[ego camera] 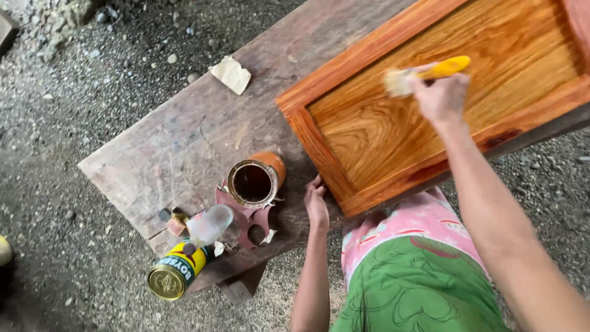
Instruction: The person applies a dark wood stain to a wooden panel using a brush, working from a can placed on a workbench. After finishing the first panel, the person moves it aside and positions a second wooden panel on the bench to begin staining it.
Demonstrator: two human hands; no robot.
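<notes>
Gripping yellow-handled brush in right hand, bristles on wooden panel | left hand fingers together, touching panel's near corner | open can just left

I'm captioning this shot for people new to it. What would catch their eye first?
First the glossy orange wooden panel at upper right on the worn bench, with the right hand holding a yellow-handled brush over it. Next the open can of dark liquid at the bench's middle, beside the left hand touching the panel's corner. A closed yellow can lies on its side at the bench's near end.
</notes>
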